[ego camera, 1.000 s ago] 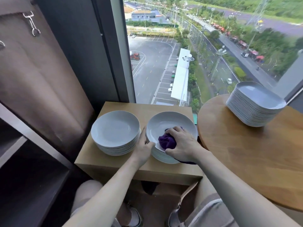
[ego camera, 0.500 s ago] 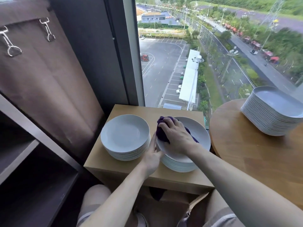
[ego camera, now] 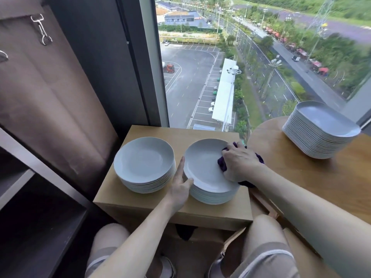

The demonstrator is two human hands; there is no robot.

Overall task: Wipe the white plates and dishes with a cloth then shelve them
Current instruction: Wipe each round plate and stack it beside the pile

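Two stacks of round white plates stand on a small wooden table point(ego camera: 140, 205). My left hand point(ego camera: 179, 184) holds the left rim of the top plate point(ego camera: 202, 165) of the right stack, thumb on the rim. My right hand point(ego camera: 239, 163) grips a purple cloth point(ego camera: 222, 165) and presses it on the right side of that plate. The left stack point(ego camera: 144, 163) stands untouched beside it. A third stack, of rounded square dishes point(ego camera: 321, 129), sits on the round table at the right.
A dark shelf unit point(ego camera: 40, 217) with open compartments stands at the left, with a brown curtain point(ego camera: 50, 97) behind it. The round wooden table point(ego camera: 321, 177) is close on the right. A tall window point(ego camera: 241, 57) is straight ahead. My knees are under the small table.
My right hand has swept the cloth from the plate's near middle to its far left edge, then across to its right side. My left hand has stayed on the rim.
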